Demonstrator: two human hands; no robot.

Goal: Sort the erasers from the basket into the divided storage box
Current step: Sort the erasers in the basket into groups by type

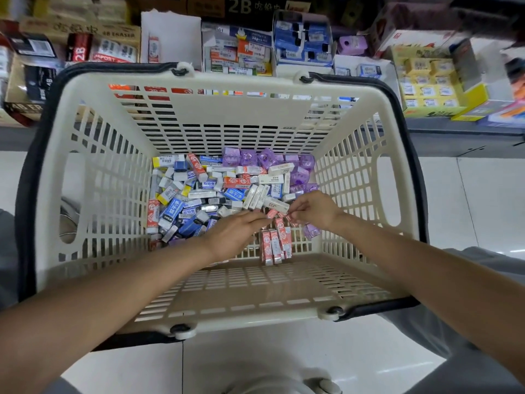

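A cream plastic basket with dark handles stands on the floor below me. Its bottom holds a heap of erasers in blue, white, yellow and red-and-white sleeves, with purple clear-wrapped ones at the back right. Several red-and-white erasers lie side by side near the front wall. My left hand reaches into the basket, fingertips at a red-and-white eraser. My right hand pinches small red-and-white erasers just right of it. The divided storage box cannot be made out for certain.
Beyond the basket a low shelf carries open display boxes of erasers, a yellow box at the right and brown cartons at the left. White floor tiles surround the basket. My knees flank it.
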